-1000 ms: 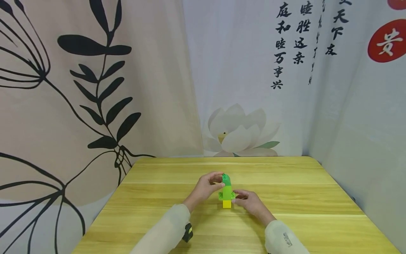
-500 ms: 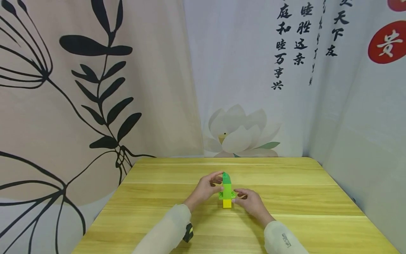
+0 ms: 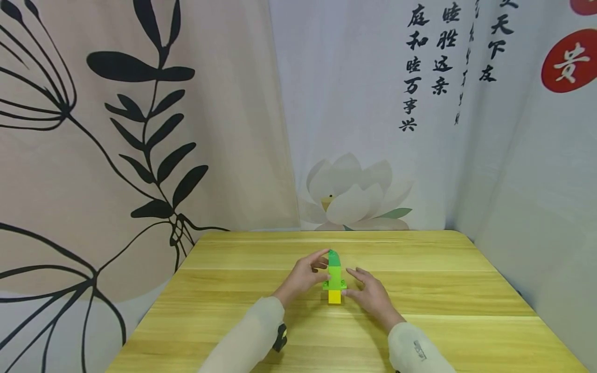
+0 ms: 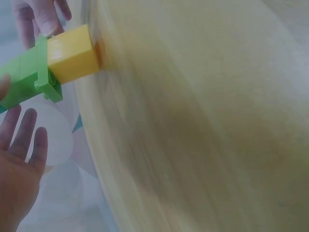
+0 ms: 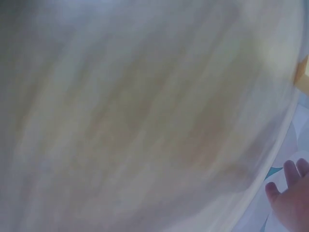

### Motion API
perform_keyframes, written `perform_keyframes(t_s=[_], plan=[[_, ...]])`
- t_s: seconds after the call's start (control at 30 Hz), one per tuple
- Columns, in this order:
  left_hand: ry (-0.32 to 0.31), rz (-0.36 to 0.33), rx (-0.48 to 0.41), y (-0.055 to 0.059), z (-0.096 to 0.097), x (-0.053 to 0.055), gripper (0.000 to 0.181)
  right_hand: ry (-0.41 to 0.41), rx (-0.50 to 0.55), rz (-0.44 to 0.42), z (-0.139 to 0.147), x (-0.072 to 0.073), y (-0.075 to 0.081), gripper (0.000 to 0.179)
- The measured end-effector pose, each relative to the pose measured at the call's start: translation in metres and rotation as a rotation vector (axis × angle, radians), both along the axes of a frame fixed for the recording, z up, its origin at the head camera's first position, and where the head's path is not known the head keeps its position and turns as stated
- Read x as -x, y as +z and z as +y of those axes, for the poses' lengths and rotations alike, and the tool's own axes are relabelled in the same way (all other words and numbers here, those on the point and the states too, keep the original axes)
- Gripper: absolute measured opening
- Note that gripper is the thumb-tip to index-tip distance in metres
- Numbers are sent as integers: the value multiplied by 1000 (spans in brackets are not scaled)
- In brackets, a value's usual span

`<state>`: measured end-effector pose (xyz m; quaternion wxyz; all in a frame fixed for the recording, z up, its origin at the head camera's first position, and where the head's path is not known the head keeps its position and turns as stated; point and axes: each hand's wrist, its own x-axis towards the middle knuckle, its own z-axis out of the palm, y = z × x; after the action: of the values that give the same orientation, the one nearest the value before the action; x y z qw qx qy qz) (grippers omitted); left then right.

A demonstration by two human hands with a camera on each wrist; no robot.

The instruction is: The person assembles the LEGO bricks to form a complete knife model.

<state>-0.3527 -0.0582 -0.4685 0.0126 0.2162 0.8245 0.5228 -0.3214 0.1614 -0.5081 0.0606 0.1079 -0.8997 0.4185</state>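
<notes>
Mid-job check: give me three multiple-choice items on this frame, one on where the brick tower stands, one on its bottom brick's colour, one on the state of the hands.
1. Where does the small plastic brick tower stand?
A. middle of the wooden table
B. at the table's right edge
C. on the floor

2. What colour is its bottom brick?
A. red
B. yellow
C. blue

3. How are the hands?
A. both in fists, away from the tower
B. one lifts the tower off the table
C. fingers straight or relaxed, either side of the tower

Key: 1 A, the tower sits mid-table between the left hand and the right hand; 2 B, yellow under green bricks; 3 C, no curled grip shows.
</notes>
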Motion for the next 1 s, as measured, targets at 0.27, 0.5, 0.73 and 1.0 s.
perform_keyframes(t_s=[0.27, 0.5, 0.73, 1.0], plan=[[-4, -13, 45, 3, 6, 13, 71, 29, -57, 36, 3, 4, 4, 77], [-22, -31, 41, 3, 7, 22, 71, 68, -127, 103, 4, 8, 7, 76], [-18, -64, 57, 3, 8, 26, 72, 98, -162, 145, 4, 9, 10, 74], [-23, -94, 83, 1, 6, 25, 79, 130, -188, 132, 5, 8, 12, 72]])
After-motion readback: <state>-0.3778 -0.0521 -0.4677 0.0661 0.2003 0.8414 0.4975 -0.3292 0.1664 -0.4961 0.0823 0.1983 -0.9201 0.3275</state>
